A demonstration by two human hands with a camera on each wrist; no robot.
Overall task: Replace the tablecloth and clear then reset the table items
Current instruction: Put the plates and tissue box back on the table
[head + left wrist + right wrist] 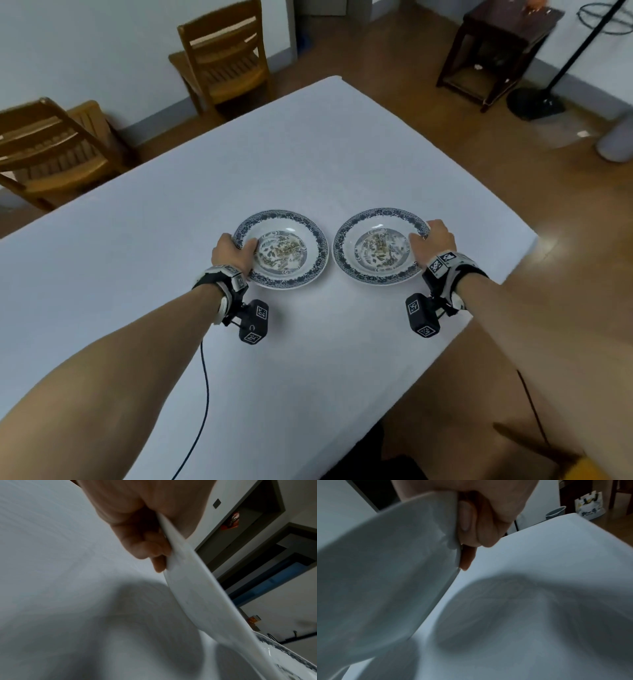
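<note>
Hands [233, 251] [433, 241] gripping round glazed plates [294, 240] [373, 233], smooth white tablecloth [205, 205]

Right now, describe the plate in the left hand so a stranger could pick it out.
On the white tablecloth sit two round white plates with dark blue patterned rims, side by side. The wanted plate lies toward the wooden chairs; the left hand grips its near rim, while the right hand grips the twin.

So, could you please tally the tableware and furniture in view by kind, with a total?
Blue-and-white patterned porcelain plates: 2, one in the left hand's grip, one in the right hand's grip.
White tablecloth: 1.
Brown wooden slatted chairs: 2.
Dark wooden side table: 1.
Total: 6.
</note>
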